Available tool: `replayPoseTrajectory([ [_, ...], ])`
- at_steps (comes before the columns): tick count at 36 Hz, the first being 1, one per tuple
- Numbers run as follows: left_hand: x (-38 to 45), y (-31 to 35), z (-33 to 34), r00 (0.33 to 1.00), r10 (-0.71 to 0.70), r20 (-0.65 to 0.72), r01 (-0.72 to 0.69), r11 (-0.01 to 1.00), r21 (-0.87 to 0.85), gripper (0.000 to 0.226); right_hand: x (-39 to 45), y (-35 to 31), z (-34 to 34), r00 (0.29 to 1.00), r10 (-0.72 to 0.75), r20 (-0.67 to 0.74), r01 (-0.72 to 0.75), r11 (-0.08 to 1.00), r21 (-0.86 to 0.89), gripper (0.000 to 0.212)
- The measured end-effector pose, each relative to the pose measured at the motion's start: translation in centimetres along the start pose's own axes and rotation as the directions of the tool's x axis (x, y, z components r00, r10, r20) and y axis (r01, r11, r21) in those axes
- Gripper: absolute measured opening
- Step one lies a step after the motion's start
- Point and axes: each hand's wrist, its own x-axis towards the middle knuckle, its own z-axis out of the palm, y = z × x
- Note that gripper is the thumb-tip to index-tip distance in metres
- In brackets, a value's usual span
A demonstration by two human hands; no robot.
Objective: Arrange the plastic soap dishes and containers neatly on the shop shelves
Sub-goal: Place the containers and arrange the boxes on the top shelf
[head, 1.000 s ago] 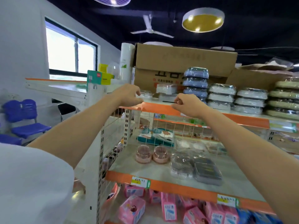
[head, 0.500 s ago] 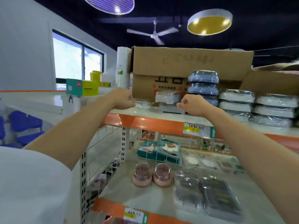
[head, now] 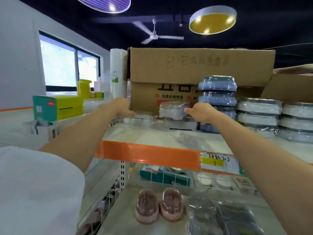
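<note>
1. Two hands reach over the top shelf (head: pixel 169 138); the left hand (head: pixel 121 107) lies on or just above a low clear dish (head: pixel 140 118) near the shelf's left end, fingers curled downward, though whether they actually pinch it I cannot tell.
2. Beside it, the right hand (head: pixel 201 112) is at the right edge of a wrapped white dish (head: pixel 172 110), thumb out toward it and the other fingers curled under; contact looks likely, but a firm hold cannot be confirmed.
3. That white dish sits askew on a grey dish (head: pixel 179 124), in front of the carton (head: pixel 194 73); this pair looks like the piece in hand and is not yet squared up.
4. Already tidy, by my judgement: the blue stack (head: pixel 217 97) just right of the hand, and the white stacks (head: pixel 259 114) further right, each piled evenly.
5. Left to do, as I read it: straighten the white dish, and line up the clear dish with the rest.
6. Below, on the lower shelf (head: pixel 125 212), two pink domes (head: pixel 159 205) stand side by side; the dark packs (head: pixel 228 217) to their right lie loosely and may need ordering.
</note>
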Motion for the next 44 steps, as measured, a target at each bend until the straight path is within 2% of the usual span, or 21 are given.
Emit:
replayPoseTrajectory([
  [5,3.5,-1.1,1.3,0.998,0.005,0.069,-0.005,1.0,-0.004,0.047,1.3,-1.3,0.7,0.995,0.082,0.055,-0.084,0.996,0.038,0.051],
  [8,4.8,-1.5,2.1,0.994,-0.009,0.11,0.01,1.0,-0.005,0.052,1.8,-2.1,0.9,0.987,0.139,0.077,-0.145,0.986,0.078,0.061],
  [13,5.8,-2.0,3.4,0.992,-0.065,0.108,0.076,0.991,-0.108,0.054,2.6,-3.3,1.3,0.979,0.188,0.078,-0.2,0.957,0.21,0.065],
  [19,6.1,-2.2,4.4,0.982,-0.056,0.18,0.11,0.946,-0.304,0.055,2.7,-4.1,1.9,0.956,0.273,0.107,-0.291,0.922,0.257,0.074],
  [25,5.8,-1.7,4.4,0.977,-0.113,0.181,0.155,0.96,-0.235,0.056,3.3,-4.7,2.6,0.95,0.288,0.117,-0.311,0.893,0.327,0.076],
  [28,5.5,-1.5,4.5,0.969,-0.154,0.194,0.194,0.958,-0.211,0.06,4.0,-4.4,3.3,0.935,0.327,0.136,-0.353,0.828,0.436,0.07],
  [33,4.7,-1.0,3.9,0.955,-0.162,0.249,0.245,0.903,-0.352,0.055,4.2,-4.0,3.0,0.925,0.338,0.171,-0.374,0.741,0.558,0.055],
  [36,4.9,-1.4,3.8,0.939,-0.157,0.305,0.297,0.817,-0.494,0.049,3.8,-3.8,2.6,0.925,0.336,0.178,-0.375,0.728,0.574,0.048],
  [40,5.0,-1.7,3.5,0.914,-0.147,0.378,0.346,0.77,-0.537,0.044,3.5,-3.1,2.4,0.923,0.343,0.175,-0.379,0.729,0.57,0.048],
  [42,4.7,-1.7,3.2,0.892,-0.163,0.421,0.393,0.739,-0.547,0.047,3.4,-2.7,2.2,0.922,0.345,0.179,-0.382,0.722,0.577,0.045],
  [44,4.6,-1.8,3.1,0.87,-0.185,0.457,0.442,0.704,-0.556,0.063,3.3,-2.4,2.0,0.92,0.346,0.187,-0.388,0.72,0.576,0.044],
])
